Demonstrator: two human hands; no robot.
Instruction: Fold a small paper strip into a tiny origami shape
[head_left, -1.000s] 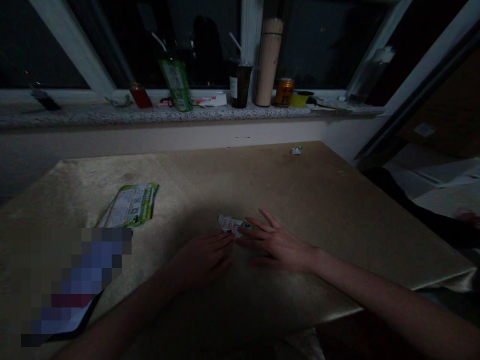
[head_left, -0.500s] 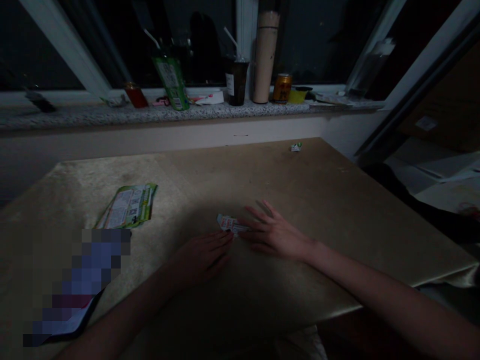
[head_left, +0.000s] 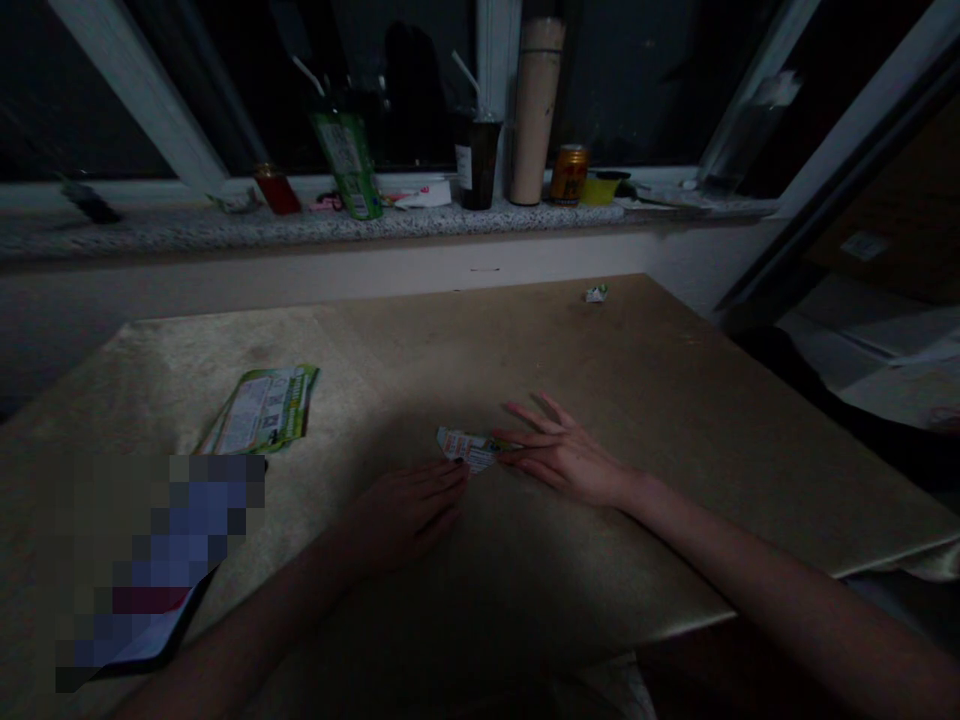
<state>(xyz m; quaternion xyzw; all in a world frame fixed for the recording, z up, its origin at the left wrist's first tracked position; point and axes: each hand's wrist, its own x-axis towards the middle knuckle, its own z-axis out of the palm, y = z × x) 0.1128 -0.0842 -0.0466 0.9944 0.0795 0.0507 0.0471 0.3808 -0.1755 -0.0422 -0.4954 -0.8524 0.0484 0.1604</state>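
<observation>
A small folded piece of printed paper or wrapper (head_left: 466,447), white and green with fine print, lies flat on the tabletop (head_left: 420,350). My left hand (head_left: 409,505) rests flat beside it with the fingers stretched out, its fingertips on the piece's near edge. From the right, my right hand (head_left: 562,455) reaches in with its fingers spread, and the fingertips touch the piece's right end. Neither hand is closed round anything. Farther left lie flat green-and-white printed packets (head_left: 266,408), overlapping each other.
A pixelated tablet or phone (head_left: 180,560) lies at the left front. A crumpled wrapper (head_left: 596,294) sits near the far right edge. The windowsill (head_left: 420,222) holds a green carton (head_left: 349,165), a dark drink cup (head_left: 477,165), a tall flask (head_left: 537,115) and an orange can (head_left: 569,176).
My right hand has shifted slightly right, with its fingers now more spread, uncovering more of the small printed piece. My left hand has stayed in place.
</observation>
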